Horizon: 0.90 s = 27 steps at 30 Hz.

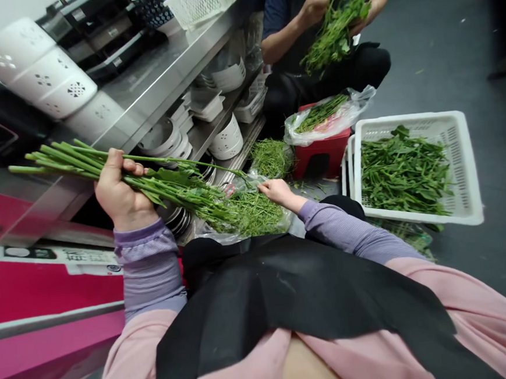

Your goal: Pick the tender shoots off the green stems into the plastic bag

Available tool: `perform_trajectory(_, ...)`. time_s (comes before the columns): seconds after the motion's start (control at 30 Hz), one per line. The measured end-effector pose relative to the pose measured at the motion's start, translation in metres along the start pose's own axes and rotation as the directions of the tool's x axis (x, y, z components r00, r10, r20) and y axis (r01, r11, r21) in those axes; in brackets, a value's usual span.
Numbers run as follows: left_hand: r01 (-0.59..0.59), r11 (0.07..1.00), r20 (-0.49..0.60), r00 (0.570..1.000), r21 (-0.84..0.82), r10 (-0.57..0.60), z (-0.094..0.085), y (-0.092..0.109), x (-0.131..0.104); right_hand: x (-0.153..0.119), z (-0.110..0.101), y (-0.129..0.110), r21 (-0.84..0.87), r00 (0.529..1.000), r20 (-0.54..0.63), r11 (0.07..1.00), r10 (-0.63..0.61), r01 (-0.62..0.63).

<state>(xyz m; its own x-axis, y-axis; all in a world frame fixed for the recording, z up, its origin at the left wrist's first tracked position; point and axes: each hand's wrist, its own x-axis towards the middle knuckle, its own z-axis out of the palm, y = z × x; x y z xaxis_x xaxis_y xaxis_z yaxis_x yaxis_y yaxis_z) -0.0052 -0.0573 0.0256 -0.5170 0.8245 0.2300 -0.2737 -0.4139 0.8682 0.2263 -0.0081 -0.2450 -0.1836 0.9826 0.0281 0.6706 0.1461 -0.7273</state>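
My left hand point(124, 191) is closed round a bunch of leafy green stems point(179, 195), its bare cut ends fanning out to the left and its leafy ends drooping right. One long stem stretches from the bunch toward my right hand point(277, 192). There, thumb and fingers are pinched at the stem's thin tip. Beneath lies a clear plastic bag with a pile of thin green trimmings point(257, 212). To the right, a white slotted basket point(468, 172) contains picked leafy greens point(403, 172).
Opposite me, a co-worker's hands point(315, 6) hold another bunch of greens point(337, 31). A red container point(318, 158) carries a plastic bag with stems. Another trimmings pile point(270, 158) lies nearby. On the left, a metal shelf point(160, 74) bears white pots point(42, 72) and dishes.
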Motion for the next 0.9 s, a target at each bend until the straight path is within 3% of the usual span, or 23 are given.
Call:
perform_trajectory(0.13,0.035,0.999,0.035,0.999,-0.004,-0.034,0.0,-0.006,-0.003,-0.001,-0.015,-0.027,0.267,0.976,-0.122,0.941,-0.18,0.208)
perform_trajectory(0.2,0.047,0.999,0.057,0.997,-0.006,-0.046,0.0,-0.009,-0.004,-0.007,-0.019,-0.034,0.485,0.972,-0.086,0.843,-0.218,0.232)
perform_trajectory(0.33,0.064,0.998,0.066,0.996,-0.006,-0.063,-0.001,-0.013,-0.006,-0.023,-0.025,-0.041,0.853,0.971,0.107,0.522,-0.214,0.021)
perform_trajectory(0.4,0.07,0.998,0.067,0.995,0.003,-0.07,-0.002,-0.015,-0.007,-0.028,-0.029,-0.045,0.922,0.97,0.142,0.384,-0.196,-0.057)
perform_trajectory(0.43,0.075,0.997,0.072,0.995,0.009,-0.075,-0.002,-0.016,-0.009,-0.03,-0.031,-0.048,0.929,0.972,0.144,0.363,-0.183,-0.07)
perform_trajectory(0.6,0.126,0.99,0.143,0.981,0.062,-0.134,-0.004,-0.019,-0.018,-0.03,-0.036,-0.058,0.836,0.988,0.092,0.549,-0.124,-0.009)
perform_trajectory(0.73,0.154,0.986,0.159,0.974,0.063,-0.163,-0.005,-0.018,-0.023,-0.029,-0.035,-0.057,0.757,0.99,0.117,0.652,-0.08,-0.037)
perform_trajectory(0.9,0.155,0.986,0.156,0.974,0.062,-0.163,-0.004,-0.016,-0.027,-0.027,-0.03,-0.053,0.787,0.984,0.149,0.614,-0.096,-0.06)
